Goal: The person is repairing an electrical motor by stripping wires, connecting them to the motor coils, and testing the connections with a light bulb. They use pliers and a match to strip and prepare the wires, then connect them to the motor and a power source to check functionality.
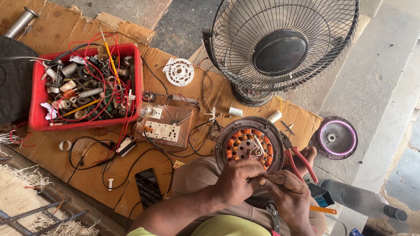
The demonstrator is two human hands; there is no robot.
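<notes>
Head view, cardboard sheet [57, 144] on concrete floor [372, 78], both hands [238, 181] at fan motor [249, 142]

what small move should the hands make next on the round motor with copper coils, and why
Probably keep pinching and twisting the thin wire ends together. Both the left hand and right hand meet at the lower edge of the round grey motor with orange copper coils, fingertips closed on loose leads, red-handled pliers lying alongside.
</notes>
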